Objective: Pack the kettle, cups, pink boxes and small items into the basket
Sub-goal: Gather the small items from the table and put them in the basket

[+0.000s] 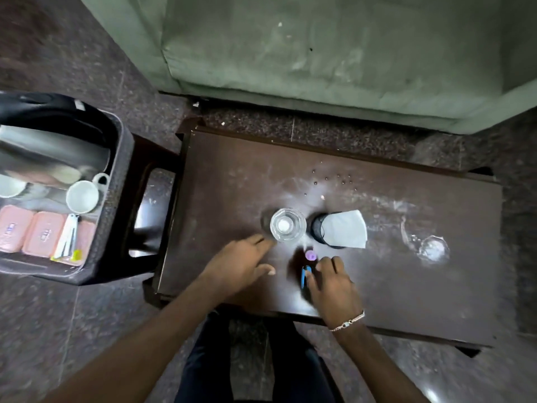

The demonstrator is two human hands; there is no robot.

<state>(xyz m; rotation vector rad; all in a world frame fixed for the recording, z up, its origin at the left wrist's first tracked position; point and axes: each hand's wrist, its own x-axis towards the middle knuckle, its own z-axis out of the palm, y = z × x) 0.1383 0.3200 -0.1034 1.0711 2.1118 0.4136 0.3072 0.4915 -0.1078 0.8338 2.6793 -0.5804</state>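
Note:
The dark basket [116, 181] stands on a stool at the left and holds the steel kettle [52, 149], a white cup [82, 196], pink boxes [43, 234] and white sachets [67, 237]. On the dark table [406, 280] stand a clear glass [287, 225], a small purple item [310, 255] and a blue item [304, 276]. My left hand [238, 266] lies open on the table, fingertips just left of the glass. My right hand [331, 283] rests with its fingers touching the blue item, blurred; I cannot tell whether it grips it.
A black round object [316, 229] with a white napkin [347, 229] over it stands right of the glass. A clear glass object [433, 248] lies further right. Small dark beads [334, 180] are scattered at the back. A green sofa [319, 53] is beyond the table.

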